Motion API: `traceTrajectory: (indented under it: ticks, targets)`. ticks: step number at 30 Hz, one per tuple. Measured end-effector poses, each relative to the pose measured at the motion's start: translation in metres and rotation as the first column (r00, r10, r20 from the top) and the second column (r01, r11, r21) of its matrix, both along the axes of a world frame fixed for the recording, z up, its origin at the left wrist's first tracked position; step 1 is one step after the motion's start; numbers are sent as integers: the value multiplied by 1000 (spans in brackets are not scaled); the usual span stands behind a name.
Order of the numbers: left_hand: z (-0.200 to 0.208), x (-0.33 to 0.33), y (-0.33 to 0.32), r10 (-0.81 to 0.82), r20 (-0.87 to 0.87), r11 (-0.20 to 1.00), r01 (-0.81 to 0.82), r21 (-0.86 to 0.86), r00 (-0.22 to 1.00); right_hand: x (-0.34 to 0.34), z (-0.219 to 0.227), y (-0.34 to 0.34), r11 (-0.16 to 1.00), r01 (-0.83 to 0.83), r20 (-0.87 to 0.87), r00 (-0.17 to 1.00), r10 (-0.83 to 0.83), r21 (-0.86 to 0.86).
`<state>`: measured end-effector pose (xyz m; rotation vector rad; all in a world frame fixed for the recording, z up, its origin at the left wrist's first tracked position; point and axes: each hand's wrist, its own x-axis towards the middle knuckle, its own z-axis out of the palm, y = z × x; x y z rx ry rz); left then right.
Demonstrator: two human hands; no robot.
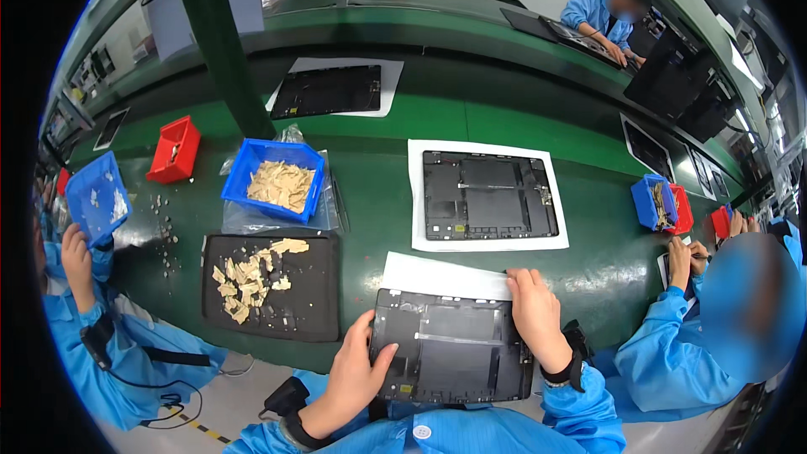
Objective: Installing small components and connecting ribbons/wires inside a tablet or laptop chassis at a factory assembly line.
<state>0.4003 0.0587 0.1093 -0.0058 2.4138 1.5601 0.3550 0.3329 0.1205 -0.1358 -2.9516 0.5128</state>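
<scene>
A black tablet housing [454,353], its inner side up, is held at the table's near edge, partly over a white sheet [445,273]. My left hand [357,370] grips its left edge, thumb on top and the other fingers behind it. At the upper right corner, my right hand [535,313] is closed on the edge, fingertips bent over it; their undersides are hidden. Just beyond lies another tablet housing [487,193] on white foam [489,244]. Left of my hands, a dark foam tray [307,303] carries beige strips [244,282] and small dark bits.
A blue bin [318,193] of beige pieces and a red bin [175,150] stand at the left. Another housing [328,90] lies on the conveyor behind a green post [218,42]. Co-workers sit left, right and across; a blue bin [654,202] stands by the right one.
</scene>
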Motion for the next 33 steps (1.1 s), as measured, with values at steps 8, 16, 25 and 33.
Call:
traceTrajectory:
  ticks: [8, 16, 25, 33]
  targets:
    - [13, -28, 10, -324, -519, 765, -104, -635, 791, -14, 16, -51, 856, -494, -236, 859, 454, -154]
    - [-23, -65, 33, -361, -630, 853, -30, -522, 688, -44, -21, -70, 775, -605, -216, 794, 569, -181]
    - [7, -42, -41, -345, -524, 692, -166, -703, 778, -47, -17, -75, 779, -591, -161, 807, 569, -209]
    - [-7, -63, -123, 60, -585, 488, -535, -690, 809, -47, -14, -74, 787, -574, -135, 818, 559, -224]
